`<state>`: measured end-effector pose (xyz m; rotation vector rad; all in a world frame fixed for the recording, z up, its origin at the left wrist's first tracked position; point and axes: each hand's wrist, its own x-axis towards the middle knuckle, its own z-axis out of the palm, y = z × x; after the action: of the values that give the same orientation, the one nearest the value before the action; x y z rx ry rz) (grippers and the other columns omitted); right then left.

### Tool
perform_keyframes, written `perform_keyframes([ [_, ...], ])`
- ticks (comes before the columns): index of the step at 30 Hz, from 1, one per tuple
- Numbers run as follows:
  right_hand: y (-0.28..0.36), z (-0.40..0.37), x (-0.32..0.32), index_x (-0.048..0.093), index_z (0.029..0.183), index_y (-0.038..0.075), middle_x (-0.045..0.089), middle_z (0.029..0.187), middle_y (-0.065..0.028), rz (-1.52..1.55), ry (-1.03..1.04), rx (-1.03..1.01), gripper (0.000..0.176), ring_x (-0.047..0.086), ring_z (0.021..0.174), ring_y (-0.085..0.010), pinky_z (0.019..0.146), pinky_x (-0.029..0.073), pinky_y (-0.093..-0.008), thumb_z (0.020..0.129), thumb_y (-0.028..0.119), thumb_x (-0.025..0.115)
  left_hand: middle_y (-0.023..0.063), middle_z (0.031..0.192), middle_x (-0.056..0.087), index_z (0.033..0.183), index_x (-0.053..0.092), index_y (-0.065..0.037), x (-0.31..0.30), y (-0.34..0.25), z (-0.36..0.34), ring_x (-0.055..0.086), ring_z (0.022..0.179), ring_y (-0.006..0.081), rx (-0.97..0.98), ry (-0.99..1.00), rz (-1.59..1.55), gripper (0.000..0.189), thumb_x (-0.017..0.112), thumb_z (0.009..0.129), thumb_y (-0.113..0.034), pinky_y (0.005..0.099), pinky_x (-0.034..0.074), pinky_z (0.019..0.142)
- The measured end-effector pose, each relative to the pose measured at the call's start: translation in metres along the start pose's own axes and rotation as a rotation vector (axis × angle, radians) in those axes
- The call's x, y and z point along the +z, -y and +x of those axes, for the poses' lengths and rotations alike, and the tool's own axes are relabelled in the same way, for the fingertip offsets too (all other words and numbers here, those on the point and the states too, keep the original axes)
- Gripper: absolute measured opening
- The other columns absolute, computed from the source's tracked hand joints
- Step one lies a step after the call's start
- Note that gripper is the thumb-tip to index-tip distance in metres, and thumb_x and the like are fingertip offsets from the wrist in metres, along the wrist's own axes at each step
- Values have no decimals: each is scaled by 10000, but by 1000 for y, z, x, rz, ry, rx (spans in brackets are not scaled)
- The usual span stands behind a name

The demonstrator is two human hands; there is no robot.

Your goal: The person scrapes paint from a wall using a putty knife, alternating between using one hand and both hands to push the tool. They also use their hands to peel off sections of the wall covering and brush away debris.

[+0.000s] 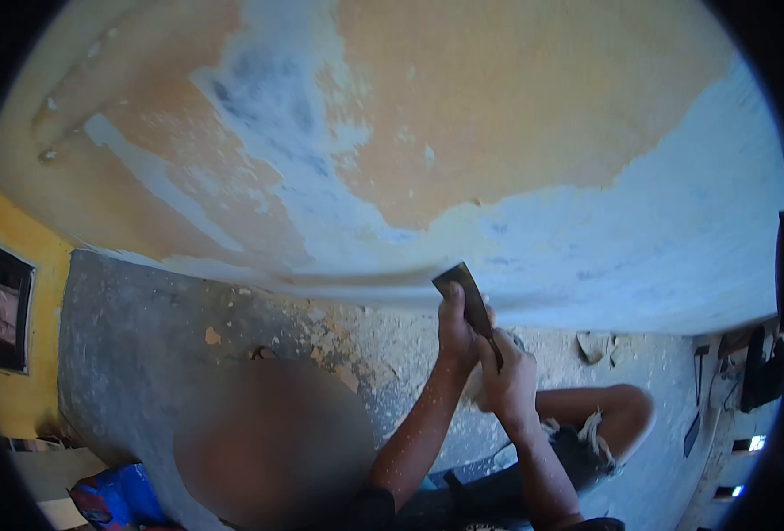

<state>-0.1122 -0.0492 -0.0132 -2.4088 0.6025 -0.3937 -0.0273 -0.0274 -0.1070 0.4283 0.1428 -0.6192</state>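
Observation:
A scraper with a flat, dark, rectangular blade (465, 290) is held up in front of the lower wall, tilted to the upper left. My left hand (456, 329) is closed at the blade's side, its thumb pressed against the flat face. Just below and to the right, my right hand (509, 380) wraps around the scraper's lower end, so most of the handle is hidden. Both hands are close together, and the blade appears apart from the wall, though depth is hard to judge. Pale specks dot both forearms.
Peeling orange paint and whitish bare patches cover the wall (498, 115). Paint flakes (330, 341) litter the grey floor (135, 336) along its base. A bent knee (626, 411) lies at right. A blue item (126, 496) sits lower left. A blurred round area hides some floor.

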Motion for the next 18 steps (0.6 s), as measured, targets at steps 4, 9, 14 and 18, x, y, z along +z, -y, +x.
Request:
perform_keyframes([
  [4, 23, 17, -4, 636, 1023, 7, 631, 743, -252, 0, 47, 62, 190, 632, 690, -434, 609, 473, -484, 939, 173, 597, 61, 712, 592, 949, 548, -53, 7, -32, 11, 597, 564, 179, 92, 28, -98, 519, 573, 930, -571, 313, 512, 521],
  [9, 30, 2, 4, 620, 1036, 2, 635, 764, -279, 102, 84, 28, 228, 636, 739, -452, 644, 494, -498, 962, 210, 562, 56, 699, 586, 939, 550, -53, 21, -61, 1, 588, 534, 172, 181, -6, 103, 523, 581, 925, -574, 297, 498, 490],
  [14, 55, 22, 23, 631, 1059, -11, 635, 780, -304, 205, 107, 95, 263, 651, 762, -458, 648, 503, -503, 973, 226, 556, 40, 701, 555, 914, 526, -69, 35, -91, -2, 554, 512, 143, 280, -8, 255, 504, 585, 927, -569, 271, 481, 471],
  [18, 46, 4, 30, 610, 1174, -5, 624, 753, -297, 333, 41, 83, 299, 648, 731, -449, 635, 487, -490, 971, 209, 560, 41, 720, 554, 955, 518, -60, 37, -84, -12, 552, 513, 142, 253, -93, 313, 454, 557, 966, -513, 271, 474, 458],
])
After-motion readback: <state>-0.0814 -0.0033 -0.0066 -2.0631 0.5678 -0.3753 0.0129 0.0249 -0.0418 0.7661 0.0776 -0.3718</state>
